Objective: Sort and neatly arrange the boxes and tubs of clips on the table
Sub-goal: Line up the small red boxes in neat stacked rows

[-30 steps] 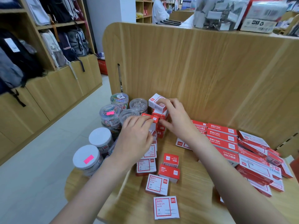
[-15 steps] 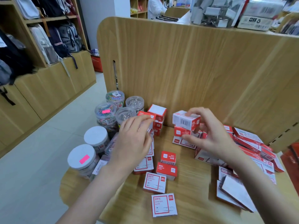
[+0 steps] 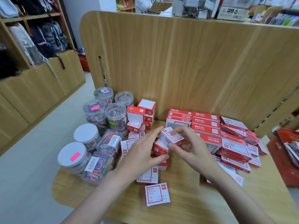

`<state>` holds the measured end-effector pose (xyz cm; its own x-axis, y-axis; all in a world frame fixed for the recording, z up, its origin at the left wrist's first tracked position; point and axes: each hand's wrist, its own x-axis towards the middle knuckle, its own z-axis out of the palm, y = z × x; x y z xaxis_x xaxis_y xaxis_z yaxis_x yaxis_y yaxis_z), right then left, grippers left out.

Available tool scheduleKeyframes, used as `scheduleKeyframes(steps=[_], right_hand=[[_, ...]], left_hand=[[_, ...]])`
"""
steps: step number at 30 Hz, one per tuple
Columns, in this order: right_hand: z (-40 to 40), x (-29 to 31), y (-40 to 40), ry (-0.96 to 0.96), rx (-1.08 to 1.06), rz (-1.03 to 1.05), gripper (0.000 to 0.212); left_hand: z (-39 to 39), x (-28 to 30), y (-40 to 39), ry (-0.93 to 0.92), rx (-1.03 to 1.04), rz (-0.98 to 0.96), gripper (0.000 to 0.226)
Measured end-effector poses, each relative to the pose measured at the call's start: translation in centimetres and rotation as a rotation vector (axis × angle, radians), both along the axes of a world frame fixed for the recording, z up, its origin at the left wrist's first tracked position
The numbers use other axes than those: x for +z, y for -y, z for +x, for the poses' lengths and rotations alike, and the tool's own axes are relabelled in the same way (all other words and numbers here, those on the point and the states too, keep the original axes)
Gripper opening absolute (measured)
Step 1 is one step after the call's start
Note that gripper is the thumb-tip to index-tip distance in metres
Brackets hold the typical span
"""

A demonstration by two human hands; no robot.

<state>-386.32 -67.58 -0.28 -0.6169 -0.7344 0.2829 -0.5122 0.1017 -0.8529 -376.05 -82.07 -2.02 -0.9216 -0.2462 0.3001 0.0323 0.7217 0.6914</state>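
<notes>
Fingers point(image 3: 146, 143) of the left hand point(image 3: 140, 154) lie fairly straight and spread, tips touching a small red box point(image 3: 159, 148). Fingers point(image 3: 178, 148) of the right hand point(image 3: 191, 147) pinch a white-and-red box point(image 3: 169, 137), tilted above the table point(image 3: 186, 207). Left of the fingers stand tubs point(image 3: 97, 110) of clips; behind them, stacked boxes point(image 3: 140, 114); to their right, long red boxes point(image 3: 205, 125).

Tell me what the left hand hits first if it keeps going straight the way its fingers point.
The left hand points up and to the right, fingertips at the small red-and-white box that the right hand pinches. That box looks first in its line, already touching or nearly so; depth is unclear.
</notes>
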Motion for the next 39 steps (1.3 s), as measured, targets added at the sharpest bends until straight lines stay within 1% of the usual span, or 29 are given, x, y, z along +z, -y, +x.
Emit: scheduleKeyframes(steps=[2, 5, 6, 8, 10, 12, 13, 15, 19, 22, 25, 29, 32, 35, 39], right_hand=[[-0.1, 0.2, 0.0, 0.012, -0.020, -0.021, 0.019], [-0.8, 1.3, 0.1, 0.114, -0.070, -0.111, 0.020], [-1.1, 1.9, 0.1, 0.104, -0.098, -0.127, 0.023], [-1.7, 2.8, 0.2, 0.001, -0.139, -0.098, 0.030], [-2.0, 3.2, 0.4, -0.081, -0.130, -0.037, 0.035], [-1.9, 3.0, 0.7, -0.146, -0.111, 0.036, 0.040], [-1.9, 2.7, 0.9, -0.221, -0.113, 0.082, 0.042], [-2.0, 1.9, 1.4, -0.436, -0.098, 0.170, 0.043], [-2.1, 0.6, 2.9, -0.732, -0.041, 0.267, 0.039], [-2.2, -0.2, 4.1, -0.939, -0.049, 0.335, 0.038], [-2.6, -1.2, 4.9, -1.069, -0.088, 0.392, 0.046], [-3.0, -1.4, 4.7, -1.164, -0.038, 0.412, 0.054], [-3.4, -1.0, 4.7, -1.122, -0.048, 0.451, 0.063], [-3.7, -0.4, 5.1, -1.086, -0.057, 0.540, 0.073], [-4.5, 0.4, 6.2, -1.064, -0.038, 0.580, 0.073]], left_hand=[[-0.2, 0.0, -0.3, -0.051, 0.018, 0.043, 0.069], [-0.3, 0.1, -0.1, -0.143, 0.100, 0.176, 0.046], [-0.4, 0.3, 0.1, -0.165, 0.139, 0.213, 0.038], [-0.4, 0.5, 0.5, -0.209, 0.212, 0.280, 0.020], [-0.2, 0.8, 0.7, -0.234, 0.278, 0.358, 0.027], [-0.1, 0.9, 0.8, -0.257, 0.316, 0.362, 0.027], [0.0, 0.9, 0.9, -0.268, 0.331, 0.326, 0.024], [0.2, 0.9, 1.1, -0.275, 0.352, 0.243, 0.016], [0.9, 1.5, 1.1, -0.292, 0.374, 0.081, 0.021], [1.5, 1.5, 1.5, -0.300, 0.385, 0.047, 0.024], [1.9, 1.2, 2.0, -0.282, 0.408, 0.055, 0.023], [2.2, 1.1, 2.0, -0.272, 0.402, 0.038, 0.022], [2.3, 1.3, 1.9, -0.266, 0.400, 0.043, 0.025], [2.4, 1.4, 1.9, -0.261, 0.384, 0.033, 0.025], [2.5, 1.7, 2.0, -0.281, 0.367, 0.027, 0.024]])
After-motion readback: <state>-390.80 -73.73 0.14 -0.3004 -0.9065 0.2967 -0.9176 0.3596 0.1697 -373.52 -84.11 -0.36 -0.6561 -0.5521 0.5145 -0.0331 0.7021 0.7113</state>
